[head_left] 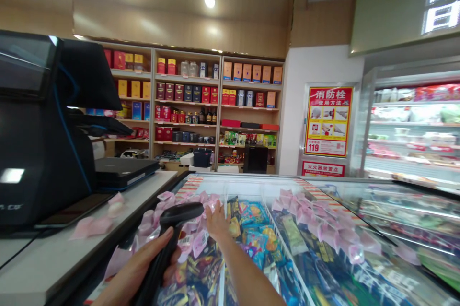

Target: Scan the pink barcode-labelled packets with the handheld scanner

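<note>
over the glass-topped freezer (247, 182), both hands are at work in front of the person. the left hand (154, 260) is wrapped around the handle of a black handheld scanner (179, 213), thumb lying along its near side, fingers curled round the far side; the scanner's head points rightward, toward the right hand (217, 220). the right hand reaches forward with its fingers partly spread, right at the near pink packets (199, 243); whether it has hold of one, i cannot tell. these packets lie in a loose bunch over the left part of the glass, beneath and around the scanner, and a couple show barcodes. a second row of pink packets (323, 222) runs slantwise over the right part. under the glass, colourful wrapped goods (257, 229) fill compartments split by white dividers.

to the left, a white desk (61, 272) carries a black checkout terminal (32, 143), a flat black box (124, 171) and a few more pink pieces (94, 226). beyond the freezer stand wooden shelves (187, 57) of boxes and bottles, with a red poster (326, 121) on the wall to their right.
</note>
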{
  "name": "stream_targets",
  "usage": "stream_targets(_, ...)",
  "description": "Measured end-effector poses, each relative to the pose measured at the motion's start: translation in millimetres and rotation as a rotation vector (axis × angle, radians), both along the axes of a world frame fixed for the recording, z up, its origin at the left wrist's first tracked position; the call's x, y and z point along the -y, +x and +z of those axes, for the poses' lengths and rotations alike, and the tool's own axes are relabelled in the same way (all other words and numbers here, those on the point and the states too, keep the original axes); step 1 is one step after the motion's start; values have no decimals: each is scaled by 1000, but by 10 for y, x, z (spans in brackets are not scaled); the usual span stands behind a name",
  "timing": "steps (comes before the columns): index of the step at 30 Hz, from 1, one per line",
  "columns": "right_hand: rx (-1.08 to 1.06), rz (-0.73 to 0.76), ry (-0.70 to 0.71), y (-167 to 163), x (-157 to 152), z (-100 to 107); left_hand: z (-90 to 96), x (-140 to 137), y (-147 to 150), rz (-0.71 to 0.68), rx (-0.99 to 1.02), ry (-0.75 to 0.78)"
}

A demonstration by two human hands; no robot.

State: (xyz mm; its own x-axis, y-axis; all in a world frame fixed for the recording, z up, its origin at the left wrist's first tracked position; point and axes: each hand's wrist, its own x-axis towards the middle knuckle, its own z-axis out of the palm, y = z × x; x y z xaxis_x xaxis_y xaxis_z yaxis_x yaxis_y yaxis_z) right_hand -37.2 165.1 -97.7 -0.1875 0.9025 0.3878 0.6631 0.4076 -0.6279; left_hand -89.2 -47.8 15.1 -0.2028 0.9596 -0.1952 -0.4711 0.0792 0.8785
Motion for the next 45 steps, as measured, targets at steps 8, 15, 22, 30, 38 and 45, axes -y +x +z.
stream_targets(8, 8, -161, 166, 835, -278, 160, -72, -213, 244, -93, -53, -12)
stream_targets(15, 324, -424, 224, 1963, -772, 195, -104, -390, 465, -123, -68, -35)
stream_targets(22, 265, -295, 248, 2090, -771, 108, 20, -385, 641, -66, -100, -41)
stream_targets(30, -262, -90, 357, 1948, -548, -42, -42, -318, 686, -164, -77, 13)
stream_targets(38, -392, 40, 324, 1849, -329, -38, 26, -177, 689, -241, -61, 33)
stream_targets(45, -460, 79, 301, 1925, -290, -53, -3, -172, 726, -248, -61, 35)
